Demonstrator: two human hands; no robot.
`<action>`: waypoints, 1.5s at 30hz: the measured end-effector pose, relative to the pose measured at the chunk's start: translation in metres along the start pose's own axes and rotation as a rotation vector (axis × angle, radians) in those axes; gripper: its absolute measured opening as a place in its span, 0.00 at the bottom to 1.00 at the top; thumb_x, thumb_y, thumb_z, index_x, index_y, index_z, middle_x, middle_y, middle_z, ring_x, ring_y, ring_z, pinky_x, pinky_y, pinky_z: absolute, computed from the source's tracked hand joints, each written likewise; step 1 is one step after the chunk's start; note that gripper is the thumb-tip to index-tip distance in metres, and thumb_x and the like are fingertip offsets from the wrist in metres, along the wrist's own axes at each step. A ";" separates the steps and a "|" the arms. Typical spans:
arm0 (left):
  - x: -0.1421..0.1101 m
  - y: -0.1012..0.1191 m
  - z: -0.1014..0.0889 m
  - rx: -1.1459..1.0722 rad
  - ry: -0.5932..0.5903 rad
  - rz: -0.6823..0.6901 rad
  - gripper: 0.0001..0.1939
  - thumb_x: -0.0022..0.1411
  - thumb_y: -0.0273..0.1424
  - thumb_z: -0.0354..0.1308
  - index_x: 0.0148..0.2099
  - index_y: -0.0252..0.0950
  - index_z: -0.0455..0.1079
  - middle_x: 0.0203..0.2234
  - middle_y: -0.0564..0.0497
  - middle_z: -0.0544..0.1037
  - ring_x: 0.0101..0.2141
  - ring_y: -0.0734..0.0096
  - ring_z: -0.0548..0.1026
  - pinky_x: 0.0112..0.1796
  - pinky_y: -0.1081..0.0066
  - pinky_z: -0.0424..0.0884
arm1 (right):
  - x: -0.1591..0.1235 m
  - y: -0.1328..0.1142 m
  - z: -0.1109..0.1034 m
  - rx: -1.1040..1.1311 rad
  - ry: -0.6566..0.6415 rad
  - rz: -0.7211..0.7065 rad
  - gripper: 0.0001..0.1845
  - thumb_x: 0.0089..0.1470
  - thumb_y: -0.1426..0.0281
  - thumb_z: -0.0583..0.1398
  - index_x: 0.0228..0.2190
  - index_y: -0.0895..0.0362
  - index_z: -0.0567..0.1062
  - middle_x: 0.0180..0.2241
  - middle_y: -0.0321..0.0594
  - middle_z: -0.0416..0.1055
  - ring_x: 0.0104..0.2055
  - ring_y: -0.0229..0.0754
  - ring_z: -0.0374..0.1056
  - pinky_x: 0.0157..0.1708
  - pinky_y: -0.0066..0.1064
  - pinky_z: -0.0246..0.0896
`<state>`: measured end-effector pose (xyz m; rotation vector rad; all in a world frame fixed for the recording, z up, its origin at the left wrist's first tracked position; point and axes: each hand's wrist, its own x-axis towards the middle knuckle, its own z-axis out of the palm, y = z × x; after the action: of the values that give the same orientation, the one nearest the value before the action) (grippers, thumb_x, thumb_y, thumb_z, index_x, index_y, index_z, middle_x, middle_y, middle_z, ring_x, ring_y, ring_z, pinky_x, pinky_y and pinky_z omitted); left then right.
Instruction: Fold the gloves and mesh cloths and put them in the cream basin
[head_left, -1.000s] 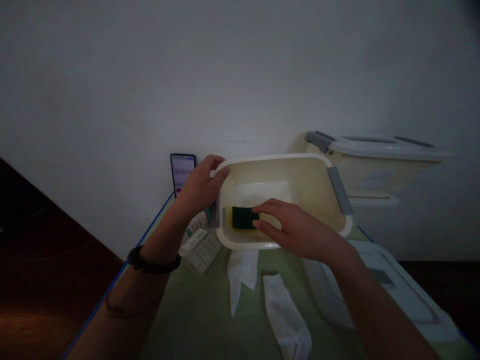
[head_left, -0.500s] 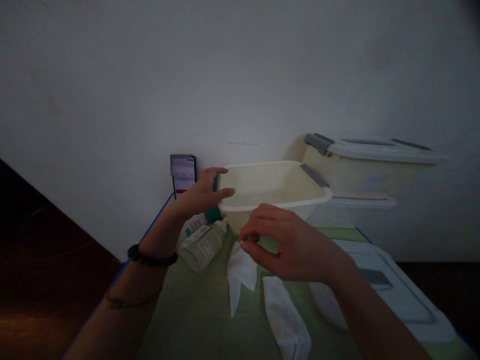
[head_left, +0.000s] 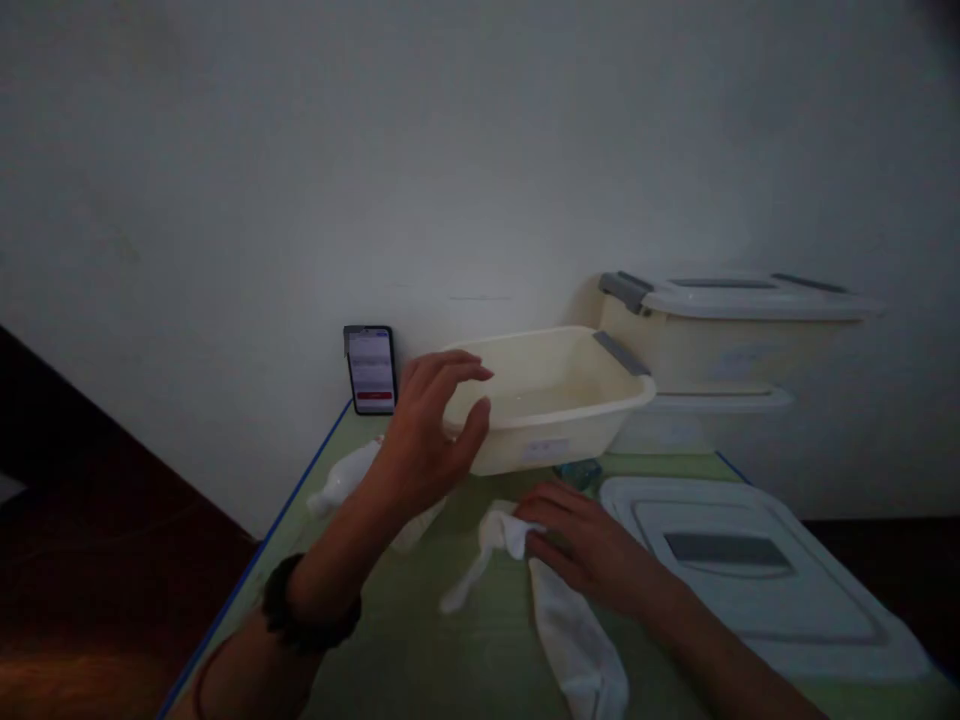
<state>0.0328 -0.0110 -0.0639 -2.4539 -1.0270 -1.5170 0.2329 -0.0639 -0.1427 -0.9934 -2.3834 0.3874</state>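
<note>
My left hand (head_left: 439,430) is open, with thumb and fingers apart, at the left end of a cream plastic tub (head_left: 551,440); whether it touches the rim I cannot tell. Low in front of the tub, my right hand (head_left: 581,540) is closed on a crumpled white cloth (head_left: 506,530) whose thin tail hangs to the left. Just below that hand lies a white sock-like piece (head_left: 577,640) on the green tabletop (head_left: 405,640). The tub seems to hold clear liquid. A clear bottle (head_left: 420,525) is partly hidden behind my left wrist.
A phone (head_left: 373,370) leans against the wall at the back left. White plastic (head_left: 349,478) lies left of my forearm. Lidded bins (head_left: 735,350) are stacked at the right rear. A loose white lid (head_left: 750,610) lies at the right, and a small green item (head_left: 581,472) sits by the tub.
My right hand has come down and taken hold of the white cloth, lifting part of it. My left hand has moved slightly right and lower, with its fingers still apart.
</note>
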 end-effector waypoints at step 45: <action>-0.109 0.018 0.023 -0.559 -0.841 -0.654 0.15 0.57 0.43 0.55 0.33 0.36 0.69 0.22 0.56 0.64 0.24 0.73 0.63 0.25 0.74 0.60 | 0.002 -0.008 0.013 0.831 0.352 0.579 0.16 0.56 0.55 0.54 0.33 0.55 0.66 0.18 0.28 0.57 0.19 0.32 0.51 0.16 0.23 0.46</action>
<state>0.0296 -0.0700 -0.1597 -3.5333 -1.8894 -0.8881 0.2199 -0.0687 -0.1496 -1.1687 -1.3556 1.1772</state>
